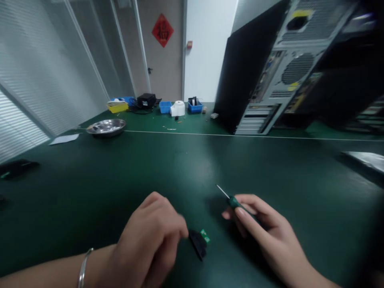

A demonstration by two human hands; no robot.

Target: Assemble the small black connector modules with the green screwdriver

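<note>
My left hand [150, 240] is curled, its fingertips pinching a small black part with a green circuit-board end [199, 241] that rests on the green mat [180, 168]. My right hand [264, 232] grips a thin green-handled screwdriver [232, 201], its metal tip pointing up and to the left, away from the part. A silver bracelet sits on my left wrist. The two hands are a short gap apart near the mat's front edge.
A black desktop computer case [264, 72] stands at the back right, rear panel showing. A metal dish [106, 127] lies at the back left. Blue and yellow bins, a white tape roll [178, 108] and a black box line the far edge. Dark items lie at the left edge.
</note>
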